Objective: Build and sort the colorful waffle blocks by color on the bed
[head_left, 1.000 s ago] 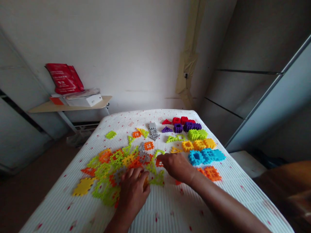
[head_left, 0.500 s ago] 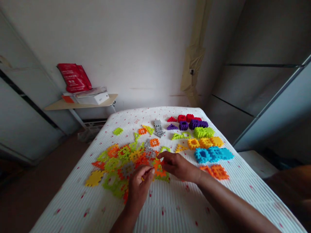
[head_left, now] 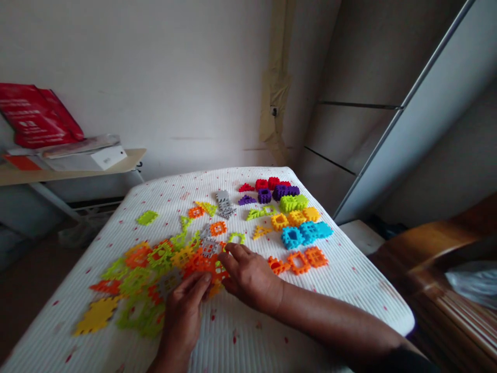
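My left hand (head_left: 183, 311) and my right hand (head_left: 251, 275) meet at the near edge of a loose pile of flat interlocking plastic pieces (head_left: 155, 264) on a white ribbed bed cover (head_left: 310, 300). Both hands have their fingertips closed on an orange square piece (head_left: 202, 263) held between them, just above the pile. The pile mixes lime, orange, yellow and grey pieces. To the right lie sorted groups: red (head_left: 267, 183), purple (head_left: 276, 192), lime (head_left: 293, 202), yellow (head_left: 295, 218), blue (head_left: 306, 233) and orange pieces (head_left: 300, 259).
Grey pieces (head_left: 223, 204) and a lone lime piece (head_left: 146, 217) lie farther back. A large yellow piece (head_left: 95, 316) sits at the pile's near left. A shelf (head_left: 128, 160) holds a red bag (head_left: 34, 122) and a white box (head_left: 90, 158). Wooden furniture (head_left: 446, 269) stands to the right.
My hands have come together from lying on the pile and now pinch one orange piece between them. The view has swung to the right, so everything sits further left.
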`<move>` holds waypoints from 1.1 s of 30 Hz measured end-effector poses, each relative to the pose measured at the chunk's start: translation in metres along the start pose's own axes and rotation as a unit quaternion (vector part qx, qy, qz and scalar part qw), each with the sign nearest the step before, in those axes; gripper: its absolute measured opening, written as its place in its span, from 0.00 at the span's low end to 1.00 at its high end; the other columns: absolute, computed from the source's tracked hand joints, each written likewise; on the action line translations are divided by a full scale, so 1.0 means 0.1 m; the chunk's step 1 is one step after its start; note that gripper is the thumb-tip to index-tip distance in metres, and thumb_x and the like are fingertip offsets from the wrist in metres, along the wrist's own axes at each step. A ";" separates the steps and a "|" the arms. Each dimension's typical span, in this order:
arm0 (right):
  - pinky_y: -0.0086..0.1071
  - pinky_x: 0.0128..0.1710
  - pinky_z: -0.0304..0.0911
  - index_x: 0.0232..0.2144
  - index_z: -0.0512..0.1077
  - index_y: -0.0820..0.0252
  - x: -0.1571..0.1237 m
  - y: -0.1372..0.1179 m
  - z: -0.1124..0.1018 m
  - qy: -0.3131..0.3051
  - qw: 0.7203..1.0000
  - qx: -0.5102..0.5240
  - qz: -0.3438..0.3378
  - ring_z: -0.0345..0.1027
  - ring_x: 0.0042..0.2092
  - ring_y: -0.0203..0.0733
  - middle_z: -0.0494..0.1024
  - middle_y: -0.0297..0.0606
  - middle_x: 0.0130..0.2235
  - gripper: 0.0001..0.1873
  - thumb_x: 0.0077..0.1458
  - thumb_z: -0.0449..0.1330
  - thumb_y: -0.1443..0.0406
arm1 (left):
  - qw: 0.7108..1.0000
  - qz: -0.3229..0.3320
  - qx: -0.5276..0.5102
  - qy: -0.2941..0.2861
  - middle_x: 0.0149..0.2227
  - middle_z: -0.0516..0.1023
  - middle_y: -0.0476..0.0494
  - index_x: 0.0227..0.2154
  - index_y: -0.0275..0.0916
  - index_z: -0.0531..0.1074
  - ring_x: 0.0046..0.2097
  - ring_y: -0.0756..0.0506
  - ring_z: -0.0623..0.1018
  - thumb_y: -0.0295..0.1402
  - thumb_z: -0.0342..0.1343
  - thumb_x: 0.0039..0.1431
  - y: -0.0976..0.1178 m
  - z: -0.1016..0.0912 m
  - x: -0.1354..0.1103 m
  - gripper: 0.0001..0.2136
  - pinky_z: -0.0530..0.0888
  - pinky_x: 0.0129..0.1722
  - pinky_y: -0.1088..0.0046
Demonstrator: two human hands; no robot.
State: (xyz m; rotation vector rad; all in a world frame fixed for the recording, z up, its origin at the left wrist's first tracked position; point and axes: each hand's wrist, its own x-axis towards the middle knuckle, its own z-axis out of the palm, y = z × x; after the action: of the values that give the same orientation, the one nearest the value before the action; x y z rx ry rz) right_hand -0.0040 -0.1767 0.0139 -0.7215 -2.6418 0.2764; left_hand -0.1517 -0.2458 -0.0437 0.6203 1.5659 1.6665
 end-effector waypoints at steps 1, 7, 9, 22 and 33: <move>0.39 0.45 0.66 0.47 0.64 0.63 0.00 0.00 0.00 0.004 1.000 0.009 0.001 0.63 0.50 0.49 0.67 0.50 0.51 0.19 0.52 0.58 0.67 | 1.000 -0.002 0.001 -0.004 0.22 0.73 0.46 0.24 0.33 0.75 0.25 0.49 0.69 0.45 0.66 0.34 -0.01 0.00 0.00 0.19 0.66 0.25 0.74; 0.36 0.48 0.64 0.48 0.65 0.63 -0.08 0.14 -0.15 0.032 0.994 0.102 -0.020 0.65 0.50 0.44 0.70 0.46 0.49 0.20 0.52 0.59 0.68 | 0.999 0.001 0.031 -0.033 0.24 0.73 0.46 0.27 0.34 0.75 0.27 0.49 0.69 0.47 0.63 0.42 -0.02 -0.02 -0.04 0.18 0.65 0.26 0.75; 0.36 0.48 0.65 0.49 0.66 0.61 -0.18 0.26 -0.28 0.041 0.992 0.120 -0.020 0.66 0.49 0.44 0.70 0.46 0.49 0.20 0.53 0.60 0.66 | 0.999 0.013 0.040 -0.026 0.25 0.73 0.46 0.30 0.34 0.75 0.27 0.49 0.69 0.47 0.61 0.46 -0.02 -0.05 -0.04 0.18 0.65 0.27 0.75; 0.33 0.41 0.68 0.48 0.68 0.59 -1.07 1.05 -0.93 0.053 0.993 0.026 0.099 0.71 0.41 0.40 0.74 0.44 0.46 0.19 0.53 0.60 0.62 | 0.999 0.031 0.005 0.029 0.27 0.75 0.44 0.30 0.34 0.75 0.28 0.49 0.71 0.43 0.63 0.42 -0.03 -0.11 0.09 0.17 0.67 0.24 0.76; 0.38 0.49 0.64 0.49 0.69 0.59 -1.34 1.31 -0.72 -0.030 0.994 -0.034 0.095 0.68 0.48 0.43 0.75 0.44 0.47 0.21 0.50 0.61 0.66 | 0.997 0.035 0.035 0.054 0.26 0.76 0.44 0.29 0.34 0.76 0.26 0.48 0.72 0.45 0.64 0.38 -0.05 -0.07 0.09 0.19 0.69 0.25 0.73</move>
State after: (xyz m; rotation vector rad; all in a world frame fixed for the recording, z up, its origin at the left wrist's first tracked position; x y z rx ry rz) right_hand 0.1899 -0.1296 -0.0004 -1.0055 -2.6535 0.2642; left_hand -0.1620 -0.2434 -0.0505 0.6357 1.7031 1.7285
